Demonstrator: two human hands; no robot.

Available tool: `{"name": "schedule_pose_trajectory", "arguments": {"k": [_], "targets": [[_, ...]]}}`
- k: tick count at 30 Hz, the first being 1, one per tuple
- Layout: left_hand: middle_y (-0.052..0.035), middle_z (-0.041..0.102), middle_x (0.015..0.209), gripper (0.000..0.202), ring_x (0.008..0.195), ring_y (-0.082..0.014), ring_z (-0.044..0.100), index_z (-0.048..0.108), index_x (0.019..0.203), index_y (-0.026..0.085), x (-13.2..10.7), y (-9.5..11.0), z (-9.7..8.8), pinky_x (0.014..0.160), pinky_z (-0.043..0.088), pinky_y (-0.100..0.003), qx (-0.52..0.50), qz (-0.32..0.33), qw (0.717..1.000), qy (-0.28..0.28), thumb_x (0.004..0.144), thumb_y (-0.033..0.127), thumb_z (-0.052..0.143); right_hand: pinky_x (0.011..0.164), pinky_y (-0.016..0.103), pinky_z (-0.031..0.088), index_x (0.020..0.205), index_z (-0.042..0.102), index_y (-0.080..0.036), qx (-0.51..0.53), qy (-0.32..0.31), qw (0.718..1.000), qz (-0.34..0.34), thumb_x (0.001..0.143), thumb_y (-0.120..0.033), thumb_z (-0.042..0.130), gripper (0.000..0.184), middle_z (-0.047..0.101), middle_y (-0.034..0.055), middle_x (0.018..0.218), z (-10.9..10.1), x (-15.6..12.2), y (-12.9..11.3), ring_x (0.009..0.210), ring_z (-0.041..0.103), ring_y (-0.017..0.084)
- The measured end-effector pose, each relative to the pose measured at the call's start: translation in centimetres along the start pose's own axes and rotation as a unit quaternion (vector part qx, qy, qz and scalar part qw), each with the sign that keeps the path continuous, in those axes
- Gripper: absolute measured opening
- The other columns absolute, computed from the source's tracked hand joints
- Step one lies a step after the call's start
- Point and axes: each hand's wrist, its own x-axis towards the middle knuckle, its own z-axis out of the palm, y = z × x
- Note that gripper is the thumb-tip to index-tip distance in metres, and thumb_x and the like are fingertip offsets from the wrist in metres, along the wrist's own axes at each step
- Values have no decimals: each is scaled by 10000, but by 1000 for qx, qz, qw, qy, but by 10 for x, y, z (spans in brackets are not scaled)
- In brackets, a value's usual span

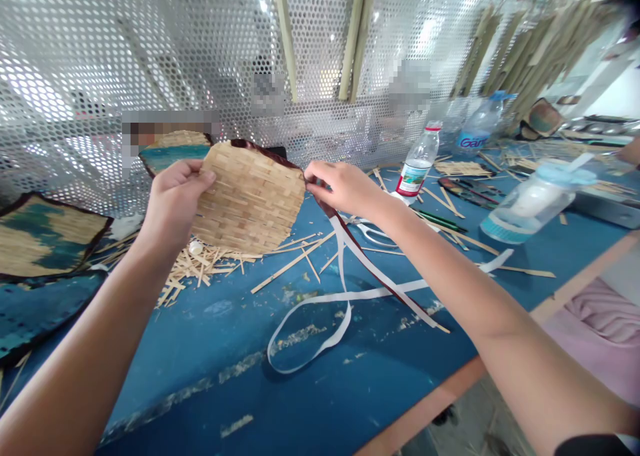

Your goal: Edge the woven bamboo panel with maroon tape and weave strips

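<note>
Both hands hold a woven bamboo panel (250, 203) up in the air over the blue worktop (190, 349). The left hand (176, 193) grips the panel's left edge, its thumb lying flat on the near face. The right hand (333, 181) is drawn narrow at the upper right corner, thumb and fingers pinching a dark brown band (267, 155) that runs along the panel's top edge. From that pinch the band's loose length trails down to the right, and a white strip (325, 299) curls in a loop on the worktop below. Scissors (361, 227) with pale handles lie just beyond the trailing band, under the right forearm. Beneath the panel is a heap of thin bamboo slivers (203, 266). Well to the left rests a painted panel (50, 236), dark-edged with a teal patch. On the right stand a red-capped bottle (416, 166) and a clear jug (533, 203) with a light blue lid. A perforated metal screen (200, 49) rises behind the worktop.
</note>
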Motion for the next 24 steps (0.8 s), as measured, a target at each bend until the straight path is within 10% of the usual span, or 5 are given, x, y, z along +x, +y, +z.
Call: {"name": "schedule_pose_trajectory", "arguments": {"k": [24], "targets": [[-5,686,684,173,574,-147,608,700,850,157,1,1,1,582,483,-272,20,54,998,10,694,231,717,777,360,319,1043,638,-147,-280,95,944,-149,1047,-224,361,287,694,105,1039,31,-6,13,884,584,218]]}}
